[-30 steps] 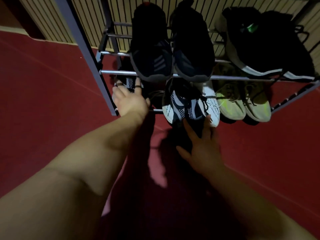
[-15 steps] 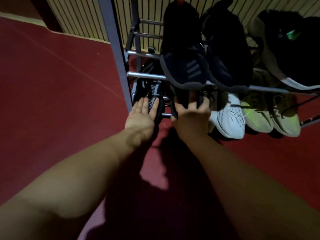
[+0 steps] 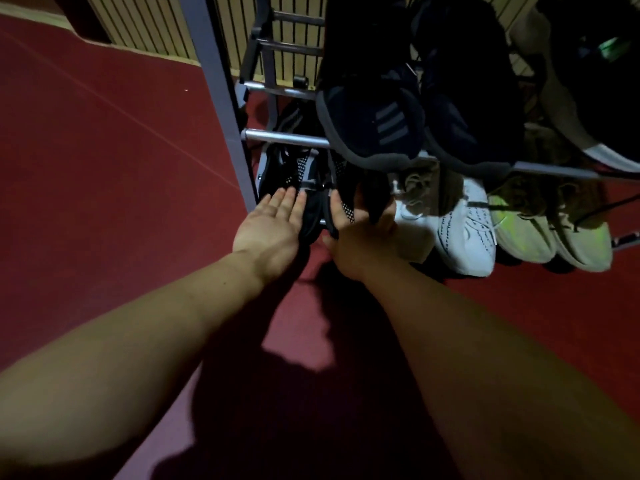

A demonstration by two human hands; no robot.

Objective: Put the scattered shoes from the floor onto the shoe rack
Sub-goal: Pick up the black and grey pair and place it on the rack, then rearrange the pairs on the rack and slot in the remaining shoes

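One shoe rack (image 3: 287, 138) stands on the floor (image 3: 104, 150), with two tiers carrying shoes. On the upper tier sit two dark navy shoes (image 3: 374, 126) and, at the right edge, at least one black shoe with a pale sole (image 3: 588, 81); the frame cuts off the rest. On the lower tier there are two black speckled shoes (image 3: 287, 174) at the left edge, one white shoe (image 3: 467, 233) plainly visible, and two lime-tinged shoes (image 3: 519, 230) toward the right edge.

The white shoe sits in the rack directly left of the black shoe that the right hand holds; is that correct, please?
Not quite. The head view shows the white shoe sitting in the rack directly right of the black shoe that the right hand holds, not left of it.
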